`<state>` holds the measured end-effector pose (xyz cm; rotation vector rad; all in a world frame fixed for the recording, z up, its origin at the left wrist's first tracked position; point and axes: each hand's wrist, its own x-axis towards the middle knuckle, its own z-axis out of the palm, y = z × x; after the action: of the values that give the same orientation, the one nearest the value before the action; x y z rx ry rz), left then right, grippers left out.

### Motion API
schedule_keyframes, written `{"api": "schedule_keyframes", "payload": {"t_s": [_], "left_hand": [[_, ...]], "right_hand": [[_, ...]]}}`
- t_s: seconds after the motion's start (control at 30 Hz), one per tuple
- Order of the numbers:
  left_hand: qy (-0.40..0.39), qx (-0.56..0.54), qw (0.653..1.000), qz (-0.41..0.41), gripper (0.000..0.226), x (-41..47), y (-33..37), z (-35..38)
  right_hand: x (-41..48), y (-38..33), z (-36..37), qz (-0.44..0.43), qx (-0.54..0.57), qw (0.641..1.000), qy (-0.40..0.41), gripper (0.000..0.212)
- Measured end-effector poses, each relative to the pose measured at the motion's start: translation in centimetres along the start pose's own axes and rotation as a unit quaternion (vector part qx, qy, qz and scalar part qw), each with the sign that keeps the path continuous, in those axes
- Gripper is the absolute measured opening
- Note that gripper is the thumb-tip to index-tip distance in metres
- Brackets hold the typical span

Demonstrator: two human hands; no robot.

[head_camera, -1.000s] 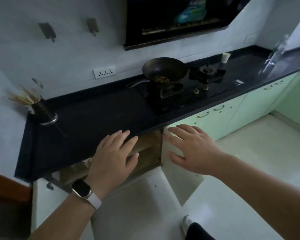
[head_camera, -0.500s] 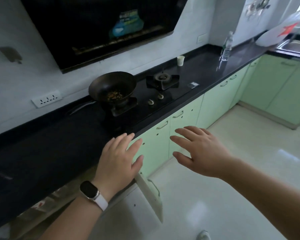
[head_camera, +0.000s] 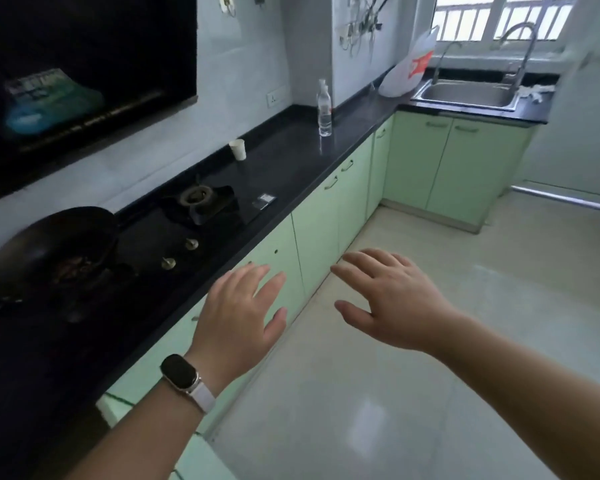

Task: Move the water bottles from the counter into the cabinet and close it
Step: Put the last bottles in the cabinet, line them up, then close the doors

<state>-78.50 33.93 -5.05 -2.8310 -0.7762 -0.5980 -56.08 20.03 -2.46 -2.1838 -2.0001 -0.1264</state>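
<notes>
L-shaped kitchen, pale tiled floor (head_camera: 413, 375) on the right. Black counter (head_camera: 291, 157) runs near-left to far, green cabinet doors (head_camera: 319, 233) below it, sink (head_camera: 468, 95) at the far right. Wok (head_camera: 49, 251) on the near-left hob. Water bottle (head_camera: 324, 110) stands upright on the far counter, well apart from both hands. Left hand (head_camera: 239, 317) and right hand (head_camera: 395, 299) hover empty, fingers spread, likely because the bottle isn't fetched yet.
</notes>
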Motion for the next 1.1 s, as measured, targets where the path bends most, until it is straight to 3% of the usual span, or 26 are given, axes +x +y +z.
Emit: {"api": "schedule_keyframes", "payload": {"t_s": [0.5,0.77,1.1], "left_hand": [[0.031,-0.06,0.989,0.13,0.047,15.7,3.3,7.1],[0.024,-0.097,0.981,0.165,0.048,26.7,-1.6,14.3],[0.018,-0.119,0.975,0.189,0.046,39.2,-11.9,20.9]], "right_hand": [[0.3,10.8,-0.5,0.134,-0.053,0.988,0.059,0.056],[10.5,16.3,1.4,0.194,-0.061,0.978,0.053,0.058],[26.2,20.8,3.6,0.204,-0.077,0.975,0.031,0.058]]}}
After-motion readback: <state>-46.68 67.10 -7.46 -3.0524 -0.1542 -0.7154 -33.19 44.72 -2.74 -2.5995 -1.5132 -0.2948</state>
